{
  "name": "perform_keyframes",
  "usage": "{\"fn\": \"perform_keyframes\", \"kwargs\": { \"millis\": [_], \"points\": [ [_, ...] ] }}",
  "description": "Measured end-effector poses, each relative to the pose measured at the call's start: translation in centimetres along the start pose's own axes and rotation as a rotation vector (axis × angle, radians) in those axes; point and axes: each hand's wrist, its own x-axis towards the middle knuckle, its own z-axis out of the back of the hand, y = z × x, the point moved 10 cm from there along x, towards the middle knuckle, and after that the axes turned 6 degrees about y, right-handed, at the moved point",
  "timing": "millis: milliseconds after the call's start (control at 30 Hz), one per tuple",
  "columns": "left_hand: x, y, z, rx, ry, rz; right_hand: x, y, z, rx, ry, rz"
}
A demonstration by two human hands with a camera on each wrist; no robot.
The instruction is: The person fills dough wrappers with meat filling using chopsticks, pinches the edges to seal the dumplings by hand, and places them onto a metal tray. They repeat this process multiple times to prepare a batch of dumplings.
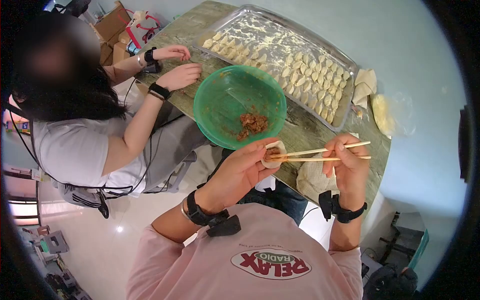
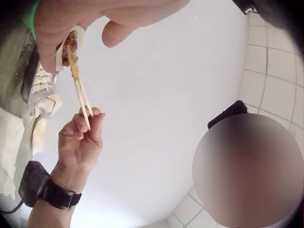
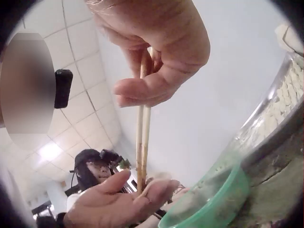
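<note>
My left hand (image 1: 241, 167) is turned palm up, and a round dumpling wrapper (image 1: 280, 147) lies across its fingers. The thumb stands apart from the wrapper in the left wrist view. Brown minced filling (image 1: 272, 153) sits on the wrapper. Pinched in my right hand (image 1: 347, 162) is a pair of wooden chopsticks (image 1: 320, 151), whose tips touch the filling. In the right wrist view, the chopsticks (image 3: 143, 128) point down to the wrapper (image 3: 154, 187) on the left fingers. Just beyond the left hand stands a green bowl (image 1: 215, 107) with a clump of filling inside.
A large metal tray (image 1: 250, 11) with floury patches and rows of folded dumplings stands at the table's back. A pale cloth (image 1: 311, 177) lies near my right hand. Another person (image 1: 75, 135) sits at the left, hands by the table. A plastic bag (image 1: 397, 115) lies at the right.
</note>
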Motion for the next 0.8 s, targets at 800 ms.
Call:
{"fn": "perform_keyframes", "kwargs": {
  "millis": [800],
  "points": [
    [-0.5,-0.1,-0.1,-0.038,0.003,-0.026,-0.4,1.2,-0.1,0.023,0.018,0.056]
  ]
}}
